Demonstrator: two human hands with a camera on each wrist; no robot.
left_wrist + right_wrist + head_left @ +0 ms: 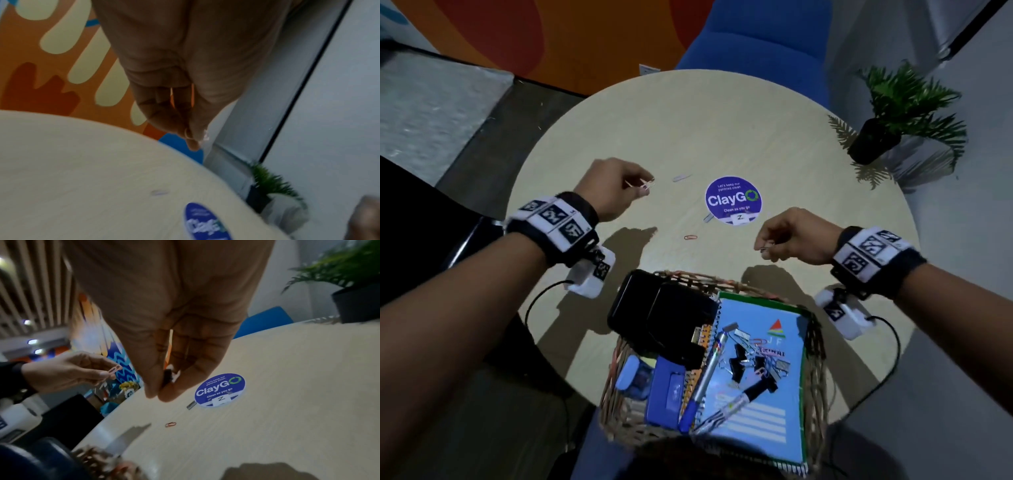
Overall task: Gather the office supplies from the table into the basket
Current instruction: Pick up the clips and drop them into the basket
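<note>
A wicker basket stands at the table's near edge; in it lie a blue notebook, pens, binder clips, a black case and a blue stapler. My left hand hovers over the table's left side and pinches a pink paper clip at its fingertips. My right hand hangs just beyond the basket's far rim and pinches a small dark clip. On the table lie a red paper clip, a grey one by the sticker and another grey one.
A round purple ClayGo sticker marks the middle of the round beige table. A potted plant stands at the far right edge, and a blue chair sits behind the table. Cables hang from both wrist cameras.
</note>
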